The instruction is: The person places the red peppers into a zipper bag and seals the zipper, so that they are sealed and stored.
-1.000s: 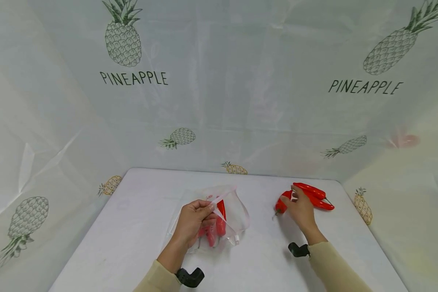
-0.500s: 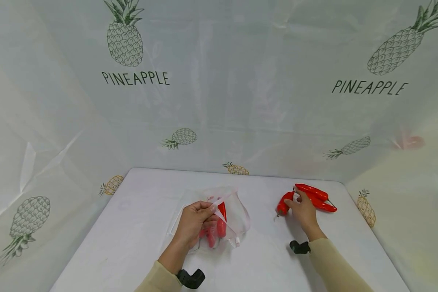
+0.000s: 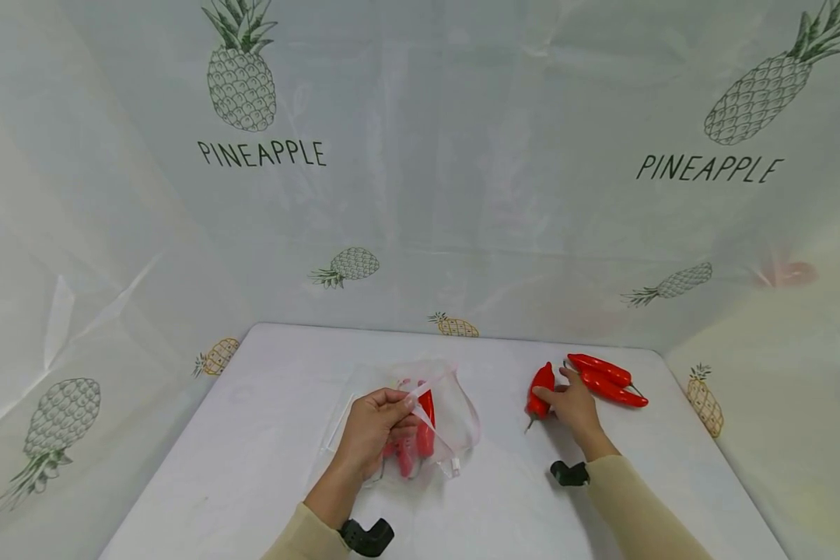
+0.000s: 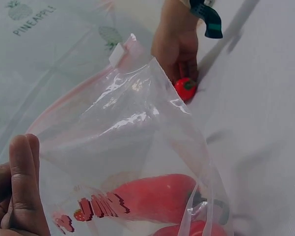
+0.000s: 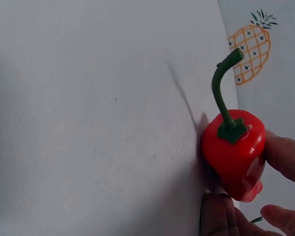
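My left hand pinches the opened rim of a clear zip bag with a pink edge and a white slider. Inside it lie several red chili peppers, seen through the plastic in the left wrist view too. To the right, my right hand grips a single red chili pepper between thumb and fingers. The right wrist view shows this pepper's green curved stem pointing away from the hand, with the thumb against its side.
Beyond my right hand, more red chili peppers lie together near the far right corner of the white table. A pale sheet printed with pineapples hangs behind and beside the table.
The right hand and its pepper have turned and shifted slightly left, so the pepper sits apart from the others. The left hand stays at the bag's rim.
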Demonstrator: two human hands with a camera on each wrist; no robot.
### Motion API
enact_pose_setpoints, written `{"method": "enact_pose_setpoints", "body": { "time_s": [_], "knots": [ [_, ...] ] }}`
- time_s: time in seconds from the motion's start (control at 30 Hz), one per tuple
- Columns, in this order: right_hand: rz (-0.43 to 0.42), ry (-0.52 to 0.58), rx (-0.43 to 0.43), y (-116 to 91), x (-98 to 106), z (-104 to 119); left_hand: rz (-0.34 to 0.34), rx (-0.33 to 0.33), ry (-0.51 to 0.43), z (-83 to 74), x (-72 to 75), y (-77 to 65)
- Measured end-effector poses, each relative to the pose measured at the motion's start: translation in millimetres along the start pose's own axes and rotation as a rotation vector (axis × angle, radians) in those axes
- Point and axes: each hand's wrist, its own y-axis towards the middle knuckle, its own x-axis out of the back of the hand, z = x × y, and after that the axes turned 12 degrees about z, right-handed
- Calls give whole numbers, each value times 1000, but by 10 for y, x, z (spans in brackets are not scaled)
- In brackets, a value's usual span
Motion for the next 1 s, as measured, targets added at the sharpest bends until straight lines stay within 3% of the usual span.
{"method": "enact_pose_setpoints", "body": {
  "time_s": [0.33, 1.0],
  "knots": [
    [62, -37, -25, 1, -114, 99, 26, -14, -23, 10, -4, 4],
    [65, 94, 95, -296, -326, 428, 11, -5, -25, -18, -15, 27]
  ]
}}
